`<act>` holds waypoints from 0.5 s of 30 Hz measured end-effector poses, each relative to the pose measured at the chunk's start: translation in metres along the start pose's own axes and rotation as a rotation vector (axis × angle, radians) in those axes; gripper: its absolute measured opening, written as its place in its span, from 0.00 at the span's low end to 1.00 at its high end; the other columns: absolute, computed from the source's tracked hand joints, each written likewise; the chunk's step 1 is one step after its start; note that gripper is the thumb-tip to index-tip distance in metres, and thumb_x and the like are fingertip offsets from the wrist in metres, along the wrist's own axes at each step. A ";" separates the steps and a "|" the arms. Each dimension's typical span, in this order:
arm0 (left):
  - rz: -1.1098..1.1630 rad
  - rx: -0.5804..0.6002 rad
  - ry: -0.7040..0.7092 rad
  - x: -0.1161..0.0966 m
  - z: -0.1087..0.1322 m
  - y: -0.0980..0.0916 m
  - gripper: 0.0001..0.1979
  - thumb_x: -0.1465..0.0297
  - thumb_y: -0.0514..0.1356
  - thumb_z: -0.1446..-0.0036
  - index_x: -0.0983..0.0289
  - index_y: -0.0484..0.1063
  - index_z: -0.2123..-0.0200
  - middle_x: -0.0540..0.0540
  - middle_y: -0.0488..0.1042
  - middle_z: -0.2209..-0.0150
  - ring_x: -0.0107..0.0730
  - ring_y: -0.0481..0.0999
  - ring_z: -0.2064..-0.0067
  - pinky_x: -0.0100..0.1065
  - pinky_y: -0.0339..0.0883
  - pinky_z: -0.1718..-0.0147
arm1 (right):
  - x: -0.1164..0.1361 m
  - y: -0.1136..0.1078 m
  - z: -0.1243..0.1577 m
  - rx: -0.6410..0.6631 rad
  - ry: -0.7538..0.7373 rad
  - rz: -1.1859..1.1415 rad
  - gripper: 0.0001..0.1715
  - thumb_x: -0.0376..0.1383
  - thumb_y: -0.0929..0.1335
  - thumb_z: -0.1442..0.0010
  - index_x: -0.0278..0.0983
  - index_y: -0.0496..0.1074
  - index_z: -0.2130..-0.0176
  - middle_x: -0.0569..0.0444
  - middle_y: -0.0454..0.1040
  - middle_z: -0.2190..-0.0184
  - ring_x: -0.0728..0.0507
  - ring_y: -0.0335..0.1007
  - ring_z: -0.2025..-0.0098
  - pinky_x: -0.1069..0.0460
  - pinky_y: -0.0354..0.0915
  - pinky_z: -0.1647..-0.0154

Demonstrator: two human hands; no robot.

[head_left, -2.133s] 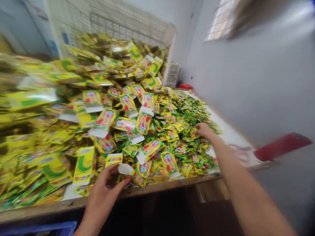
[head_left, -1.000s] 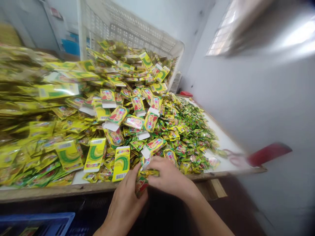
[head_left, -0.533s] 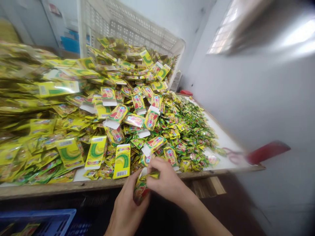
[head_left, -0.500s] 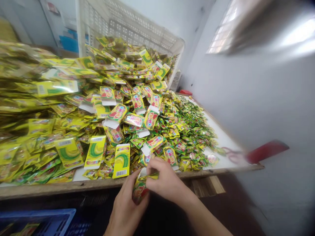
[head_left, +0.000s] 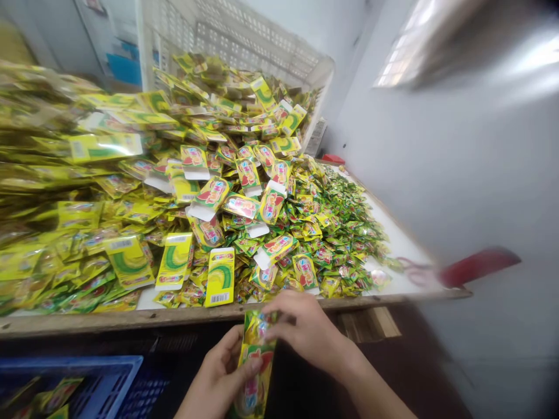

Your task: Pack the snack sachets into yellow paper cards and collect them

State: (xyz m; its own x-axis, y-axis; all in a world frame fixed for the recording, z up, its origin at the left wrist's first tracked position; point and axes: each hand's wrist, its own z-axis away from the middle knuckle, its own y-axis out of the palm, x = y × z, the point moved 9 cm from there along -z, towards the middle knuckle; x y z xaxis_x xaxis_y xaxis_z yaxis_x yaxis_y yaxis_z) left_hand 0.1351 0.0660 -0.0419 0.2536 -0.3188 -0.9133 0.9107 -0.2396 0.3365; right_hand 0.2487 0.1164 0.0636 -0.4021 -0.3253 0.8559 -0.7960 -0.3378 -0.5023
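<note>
My left hand (head_left: pixel 213 378) is wrapped round a small yellow and green printed candy box (head_left: pixel 253 390), thumb across its front, just below the table's front edge. At the box's upper end stands a shiny candy sachet (head_left: pixel 254 327) in the same colours; how far it sits inside the box is hidden. The fingers of my right hand (head_left: pixel 310 331) are bent and pinch the sachet at its right edge. Past my hands, several open-flapped boxes (head_left: pixel 220 278) lie on a heap of loose sachets (head_left: pixel 323 256).
A white perforated crate (head_left: pixel 262 41) lies tipped behind, spilling boxes. More boxes (head_left: pixel 105 148) pile up at left. Lower left is a blue basket (head_left: pixel 109 364) with a few packets. Pink-handled scissors (head_left: pixel 413 270) and a red object (head_left: pixel 480 266) are at the table's right corner.
My left hand has lowered and turned the box so its printed front faces up. The sachet now shows at its top, and my right hand has shifted slightly right and down.
</note>
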 end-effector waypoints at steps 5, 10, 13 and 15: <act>0.049 0.001 -0.043 0.010 0.013 -0.001 0.16 0.67 0.66 0.47 0.59 0.73 0.53 0.54 0.79 0.55 0.42 0.76 0.52 0.37 0.68 0.52 | 0.006 0.014 0.012 0.073 -0.122 0.119 0.06 0.31 0.73 0.44 0.39 0.78 0.63 0.55 0.77 0.68 0.46 0.71 0.64 0.53 0.65 0.61; 0.125 -0.094 -0.093 0.016 0.016 -0.006 0.18 0.65 0.69 0.51 0.60 0.75 0.56 0.53 0.81 0.59 0.41 0.78 0.56 0.35 0.70 0.55 | -0.001 0.024 0.020 0.056 -0.134 0.127 0.08 0.28 0.73 0.45 0.39 0.78 0.63 0.55 0.77 0.70 0.46 0.70 0.65 0.53 0.64 0.60; 0.059 -0.128 -0.070 0.018 0.017 -0.012 0.19 0.64 0.69 0.51 0.60 0.75 0.55 0.53 0.80 0.58 0.41 0.77 0.56 0.34 0.70 0.56 | -0.007 0.036 0.025 0.039 -0.148 0.143 0.03 0.32 0.73 0.44 0.41 0.79 0.66 0.53 0.75 0.62 0.45 0.67 0.56 0.51 0.62 0.53; 0.026 -0.071 -0.083 0.023 0.018 -0.011 0.18 0.65 0.68 0.50 0.59 0.74 0.54 0.52 0.80 0.56 0.41 0.77 0.55 0.35 0.70 0.56 | -0.013 0.044 0.029 0.036 -0.144 0.178 0.06 0.40 0.76 0.47 0.42 0.80 0.67 0.52 0.71 0.54 0.41 0.61 0.47 0.47 0.60 0.47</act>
State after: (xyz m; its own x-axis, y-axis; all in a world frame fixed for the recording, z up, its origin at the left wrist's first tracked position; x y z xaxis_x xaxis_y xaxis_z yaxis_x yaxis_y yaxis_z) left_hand 0.1249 0.0447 -0.0627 0.2521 -0.3994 -0.8814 0.9258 -0.1657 0.3399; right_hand 0.2318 0.0795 0.0269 -0.4642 -0.5043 0.7282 -0.7003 -0.2945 -0.6503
